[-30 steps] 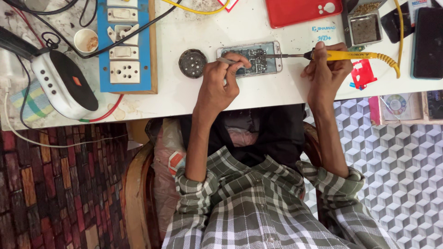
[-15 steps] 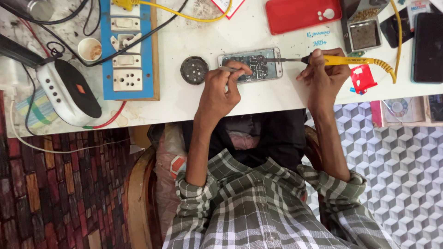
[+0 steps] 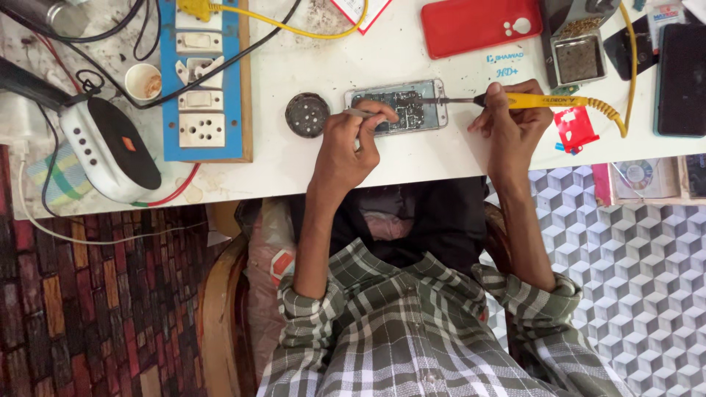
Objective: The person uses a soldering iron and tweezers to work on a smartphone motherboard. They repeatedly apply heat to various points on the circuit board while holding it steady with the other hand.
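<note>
Both hands barely shifted: left hand [image 3: 351, 140] pinches tweezers [image 3: 362, 114], right hand [image 3: 515, 121] grips soldering iron [image 3: 544, 101] over phone [image 3: 401, 106].

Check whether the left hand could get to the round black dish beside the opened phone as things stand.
Probably yes. The left hand rests at the opened phone, holding a thin metal tool, and the round black dish sits just beside it on bare white table, with nothing lying between.

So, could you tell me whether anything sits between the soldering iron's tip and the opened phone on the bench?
Nothing visible does. The right hand holds the yellow soldering iron with its tip already over the opened phone, while the left hand holds tweezers at the phone's other end, clear of the tip.
</note>
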